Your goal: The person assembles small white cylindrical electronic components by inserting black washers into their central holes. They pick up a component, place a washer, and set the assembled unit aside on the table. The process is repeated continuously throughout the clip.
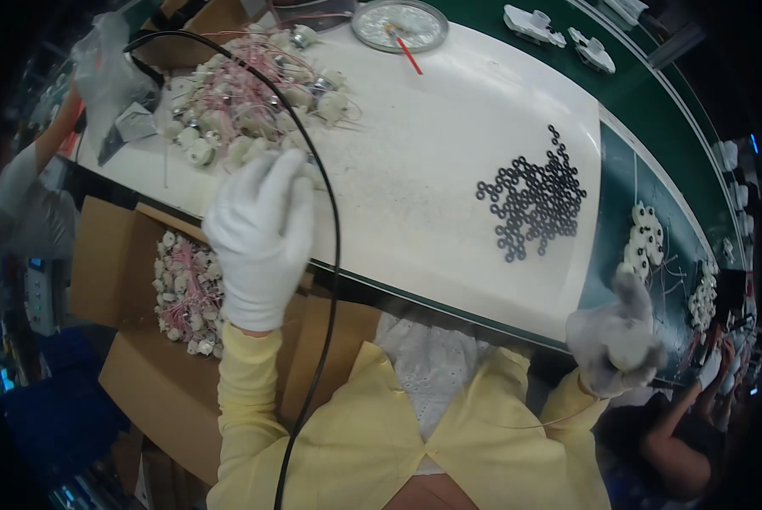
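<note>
The white table is stretching across the scene. A heap of wired white parts is lying far left, just beyond the left hand, the nearer one; whether it is pinching anything, I cannot tell. Near right, the right hand is gripping a pale rounded part.

Bright, even light fills my worktop, with a soft sheen toward its far side; the box below is dimmer. My right fingers are blurred, my left fingers crisper. Straight edges bow, the rim softens, corners go black.
</note>
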Demonstrator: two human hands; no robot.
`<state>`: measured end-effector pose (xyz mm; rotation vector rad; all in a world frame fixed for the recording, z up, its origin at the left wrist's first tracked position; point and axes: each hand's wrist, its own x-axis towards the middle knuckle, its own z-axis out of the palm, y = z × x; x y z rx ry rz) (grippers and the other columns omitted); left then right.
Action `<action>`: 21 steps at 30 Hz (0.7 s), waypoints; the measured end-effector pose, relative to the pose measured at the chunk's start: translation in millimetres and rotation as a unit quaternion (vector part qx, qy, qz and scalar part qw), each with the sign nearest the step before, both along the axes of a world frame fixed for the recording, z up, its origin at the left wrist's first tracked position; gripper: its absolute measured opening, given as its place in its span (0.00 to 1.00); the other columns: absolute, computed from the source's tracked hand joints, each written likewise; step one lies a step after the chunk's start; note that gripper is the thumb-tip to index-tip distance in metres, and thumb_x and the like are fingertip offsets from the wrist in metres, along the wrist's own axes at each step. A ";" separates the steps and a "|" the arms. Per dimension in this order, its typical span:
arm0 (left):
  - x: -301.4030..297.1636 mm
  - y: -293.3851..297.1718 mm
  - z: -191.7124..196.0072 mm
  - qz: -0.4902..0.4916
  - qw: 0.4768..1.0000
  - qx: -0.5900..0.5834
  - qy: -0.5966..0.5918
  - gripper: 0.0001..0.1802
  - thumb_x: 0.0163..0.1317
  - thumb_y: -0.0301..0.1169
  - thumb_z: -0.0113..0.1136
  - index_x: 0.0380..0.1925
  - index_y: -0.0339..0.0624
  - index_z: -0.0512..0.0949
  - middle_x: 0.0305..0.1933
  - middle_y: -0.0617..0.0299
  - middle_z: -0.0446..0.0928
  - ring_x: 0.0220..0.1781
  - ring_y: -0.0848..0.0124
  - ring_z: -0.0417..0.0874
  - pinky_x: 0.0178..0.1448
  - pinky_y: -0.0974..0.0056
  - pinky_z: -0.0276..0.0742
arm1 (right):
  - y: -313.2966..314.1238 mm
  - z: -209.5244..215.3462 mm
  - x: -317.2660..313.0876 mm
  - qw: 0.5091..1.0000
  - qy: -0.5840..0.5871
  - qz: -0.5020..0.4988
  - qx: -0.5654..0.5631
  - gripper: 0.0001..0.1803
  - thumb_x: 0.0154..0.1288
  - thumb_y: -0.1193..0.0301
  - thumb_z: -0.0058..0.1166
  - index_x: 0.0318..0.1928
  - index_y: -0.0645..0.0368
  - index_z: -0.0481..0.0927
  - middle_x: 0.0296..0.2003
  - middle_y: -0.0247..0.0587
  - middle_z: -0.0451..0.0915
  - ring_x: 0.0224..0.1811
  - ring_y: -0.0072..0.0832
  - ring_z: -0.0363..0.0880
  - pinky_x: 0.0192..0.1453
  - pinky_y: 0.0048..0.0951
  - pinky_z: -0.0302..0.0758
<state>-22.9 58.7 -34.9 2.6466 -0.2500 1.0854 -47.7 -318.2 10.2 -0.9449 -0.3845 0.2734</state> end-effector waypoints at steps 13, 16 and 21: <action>11.6 -20.6 -9.6 -0.098 0.992 -0.027 0.068 0.21 0.56 0.23 0.72 0.51 0.46 0.83 0.46 0.58 0.80 0.41 0.60 0.81 0.47 0.56 0.76 | -19.1 -7.7 22.8 0.697 -0.168 -0.133 -0.684 0.20 0.66 0.69 0.66 0.55 0.61 0.79 0.27 0.42 0.84 0.23 0.33 0.83 0.32 0.31 0.78; 16.8 -20.2 -10.9 -0.157 0.984 -0.035 0.072 0.22 0.52 0.25 0.75 0.49 0.47 0.83 0.43 0.58 0.79 0.40 0.58 0.81 0.44 0.55 0.76 | -19.5 -10.3 31.6 0.751 -0.171 -0.093 -0.631 0.19 0.70 0.74 0.61 0.59 0.63 0.77 0.31 0.41 0.85 0.27 0.26 0.83 0.35 0.28 0.78; 9.9 -16.6 -9.6 -0.178 0.971 -0.086 0.134 0.23 0.48 0.31 0.78 0.46 0.48 0.83 0.38 0.60 0.77 0.38 0.57 0.80 0.41 0.55 0.74 | -17.1 -12.1 31.0 0.837 -0.021 -0.093 -0.538 0.17 0.71 0.78 0.58 0.59 0.66 0.76 0.38 0.37 0.85 0.35 0.15 0.79 0.38 0.20 0.76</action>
